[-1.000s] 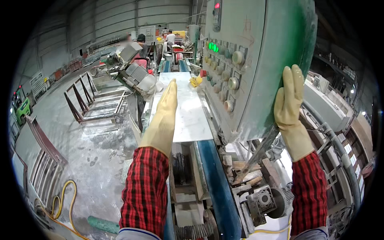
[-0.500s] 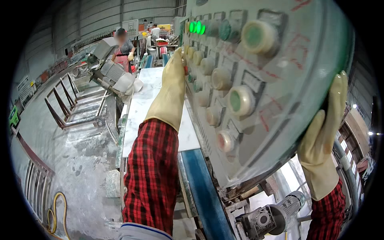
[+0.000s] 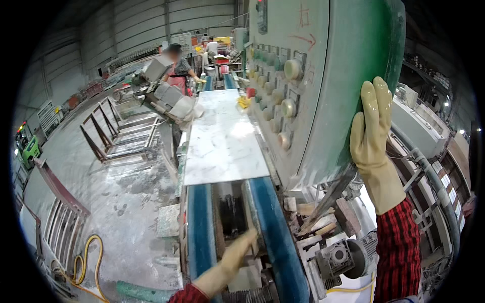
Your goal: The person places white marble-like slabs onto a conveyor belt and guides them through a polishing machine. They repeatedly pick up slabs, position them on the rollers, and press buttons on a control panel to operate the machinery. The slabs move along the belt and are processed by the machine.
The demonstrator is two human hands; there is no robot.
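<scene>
Both hands wear pale yellow rubber gloves. My right hand (image 3: 373, 136) rests flat with fingers stretched against the green side of a control cabinet (image 3: 348, 86); it holds nothing. Low in the middle, slightly blurred, my left hand (image 3: 226, 265) hangs over the conveyor with fingers extended and nothing visible in it. Rows of round push buttons (image 3: 278, 96) cover the cabinet's front, with a red knob (image 3: 250, 93) at its far edge. Beyond my left hand, a white marbled stone slab (image 3: 222, 146) lies across the blue conveyor belts (image 3: 201, 217).
A co-worker (image 3: 178, 70) stands at the far left of the line, beside a tilted motor unit (image 3: 172, 96). Rusty metal frames (image 3: 124, 134) and a yellow hose (image 3: 91, 252) are on the left floor. A geared motor (image 3: 341, 257) sits below the cabinet.
My left hand has left the button panel's far edge and come down toward me over the belts. The view has shifted, showing more slab. My right hand stays on the cabinet side.
</scene>
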